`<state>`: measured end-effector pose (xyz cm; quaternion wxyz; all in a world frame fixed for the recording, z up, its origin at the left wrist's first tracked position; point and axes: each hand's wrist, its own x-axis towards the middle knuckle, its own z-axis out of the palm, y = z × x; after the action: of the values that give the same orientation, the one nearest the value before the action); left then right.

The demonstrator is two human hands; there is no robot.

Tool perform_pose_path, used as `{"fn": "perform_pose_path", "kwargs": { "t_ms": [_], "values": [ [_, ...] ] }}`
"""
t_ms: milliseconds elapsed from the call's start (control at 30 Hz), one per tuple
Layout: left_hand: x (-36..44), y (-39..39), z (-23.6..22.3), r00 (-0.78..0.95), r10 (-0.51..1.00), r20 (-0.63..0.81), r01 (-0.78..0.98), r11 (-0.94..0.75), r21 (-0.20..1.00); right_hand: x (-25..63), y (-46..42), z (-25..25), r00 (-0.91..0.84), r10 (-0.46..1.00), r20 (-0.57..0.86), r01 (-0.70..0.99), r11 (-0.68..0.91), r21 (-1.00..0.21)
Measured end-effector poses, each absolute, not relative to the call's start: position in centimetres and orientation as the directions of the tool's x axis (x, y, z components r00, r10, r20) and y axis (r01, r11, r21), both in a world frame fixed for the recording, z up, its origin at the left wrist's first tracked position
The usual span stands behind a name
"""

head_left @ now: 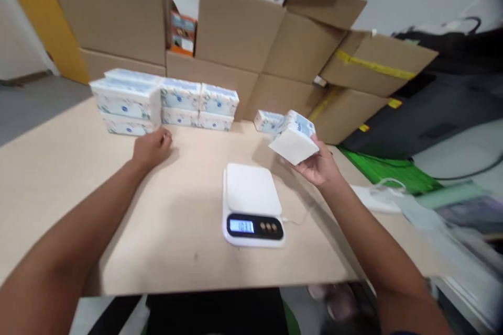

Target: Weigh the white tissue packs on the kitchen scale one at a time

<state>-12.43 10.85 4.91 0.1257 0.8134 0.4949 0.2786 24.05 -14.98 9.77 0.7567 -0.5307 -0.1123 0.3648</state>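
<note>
My right hand [321, 166] grips a white-and-blue tissue pack [294, 138], holding it tilted above the table, to the right of and behind a white digital scale [253, 188]. The scale's plate is bare and its lit display [241, 226] seems to read 1031, though the digits are blurred. My left hand [152, 146] rests on the table with its fingers curled in and nothing visible in them. It lies just in front of stacked tissue packs [126, 102]. More packs [218, 99] are stacked two high beside these. A single tissue pack [268, 121] lies behind the held one.
Open cardboard boxes [236, 26] line the table's back edge. A cable [301, 221] runs from the scale to the right. On the right are a white power strip [377, 199], a green mat [385, 167] and a large dark case [451, 99].
</note>
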Motion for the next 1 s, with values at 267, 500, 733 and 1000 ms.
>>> {"fn": "perform_pose_path", "kwargs": {
  "t_ms": [267, 500, 733, 1000],
  "values": [
    [-3.8, -2.0, 4.8, 0.822, 0.422, 0.383, 0.133, -0.795, 0.592, 19.6, -19.7, 4.1, 0.562, 0.827, -0.002, -0.267, 0.179, -0.947],
    [-4.4, -2.9, 5.5, 0.774, 0.056, 0.631, -0.233, -0.901, 0.366, 16.9, -21.1, 3.6, 0.353, 0.888, 0.295, -0.146, 0.363, -0.920],
    [-4.8, -2.4, 6.3, 0.835, 0.362, 0.413, -0.039, -0.711, 0.702, 18.5, -21.5, 3.1, 0.443, 0.829, 0.340, 0.011, 0.374, -0.927],
    [-4.8, 0.7, 3.6, 0.743, 0.395, 0.541, 0.108, -0.868, 0.485, 17.5, -21.7, 1.8, 0.269, 0.602, 0.752, 0.736, 0.375, -0.564]
  ]
}}
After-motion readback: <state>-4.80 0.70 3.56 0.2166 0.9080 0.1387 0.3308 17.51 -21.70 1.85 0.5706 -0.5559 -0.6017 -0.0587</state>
